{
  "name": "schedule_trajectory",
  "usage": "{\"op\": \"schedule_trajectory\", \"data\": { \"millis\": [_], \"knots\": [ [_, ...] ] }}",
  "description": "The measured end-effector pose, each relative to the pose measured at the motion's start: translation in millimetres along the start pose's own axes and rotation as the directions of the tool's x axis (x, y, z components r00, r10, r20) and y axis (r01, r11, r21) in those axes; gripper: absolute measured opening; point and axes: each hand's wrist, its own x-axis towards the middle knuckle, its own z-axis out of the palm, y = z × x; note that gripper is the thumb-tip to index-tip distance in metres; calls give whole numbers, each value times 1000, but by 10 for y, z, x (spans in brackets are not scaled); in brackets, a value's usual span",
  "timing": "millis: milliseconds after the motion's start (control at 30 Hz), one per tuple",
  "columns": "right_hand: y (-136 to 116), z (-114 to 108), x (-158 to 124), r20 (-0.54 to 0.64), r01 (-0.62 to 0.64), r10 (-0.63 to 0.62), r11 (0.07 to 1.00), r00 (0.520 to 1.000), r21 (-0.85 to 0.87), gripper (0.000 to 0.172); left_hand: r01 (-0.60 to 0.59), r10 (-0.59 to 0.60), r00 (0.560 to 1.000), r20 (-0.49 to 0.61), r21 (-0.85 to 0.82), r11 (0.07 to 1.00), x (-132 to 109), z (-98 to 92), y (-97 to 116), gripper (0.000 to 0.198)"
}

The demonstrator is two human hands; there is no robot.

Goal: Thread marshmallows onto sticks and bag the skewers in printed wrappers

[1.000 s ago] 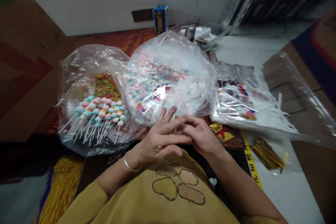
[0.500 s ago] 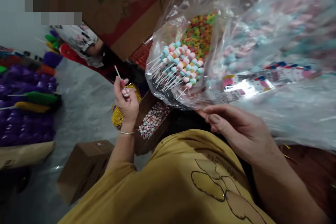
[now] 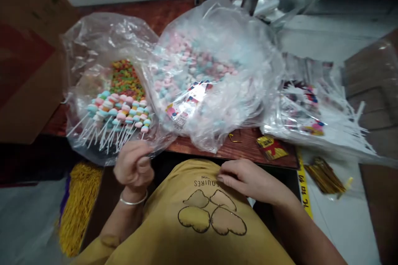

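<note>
My left hand (image 3: 135, 165) is closed, its fingers curled just in front of a pile of candy skewers (image 3: 121, 109). These are pink, blue, white and orange sweets threaded on white sticks, lying on a clear plastic bag (image 3: 90, 41). Whatever the left fingers hold is hidden and blurred. Orange and green small candies (image 3: 127, 76) sit behind the skewers. My right hand (image 3: 242, 178) is at the table's front edge against the mustard shirt, fingers bent together; anything in them is out of sight.
A large clear bag of pink and blue candies (image 3: 202, 58) fills the table's middle. Printed clear packets (image 3: 301, 103) and white sticks lie at right, near gold twist ties (image 3: 326, 176). A cardboard box (image 3: 27, 58) stands left; gold fringe (image 3: 81, 203) hangs below.
My view has swung right, toward the table. My left hand, earlier out over the floor with a white candy stick, is now beside the skewers. My right hand is now against the shirt.
</note>
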Motion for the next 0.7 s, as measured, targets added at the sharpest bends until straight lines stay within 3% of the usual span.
{"op": "schedule_trajectory", "data": {
  "millis": [33,100,200,333,433,567,633,700],
  "knots": [
    [67,34,-56,-46,-67,66,997,997,-26,27,-176,181,982,58,-80,981,112,183,143,19],
    [200,85,-147,-153,-180,170,982,973,-51,27,-319,386,892,235,-277,906,271,530,402,14],
    [396,120,-201,-349,-281,242,958,905,-64,28,-377,571,737,363,-481,792,352,940,657,12],
    [590,124,-97,-579,-379,271,923,769,-71,22,-370,645,626,439,-561,741,285,1200,737,7],
    [595,105,47,-652,-348,238,936,720,-42,20,-368,633,608,480,-536,760,236,1224,707,7],
    [417,36,203,-614,-178,146,984,776,10,20,-295,541,667,512,-485,824,280,1115,627,10],
    [307,-11,252,-593,-115,95,993,800,4,20,-130,418,702,577,-473,871,290,975,534,12],
    [207,-57,282,-578,-51,48,999,814,11,19,115,234,694,681,-426,897,214,733,399,21]
  ]
}}
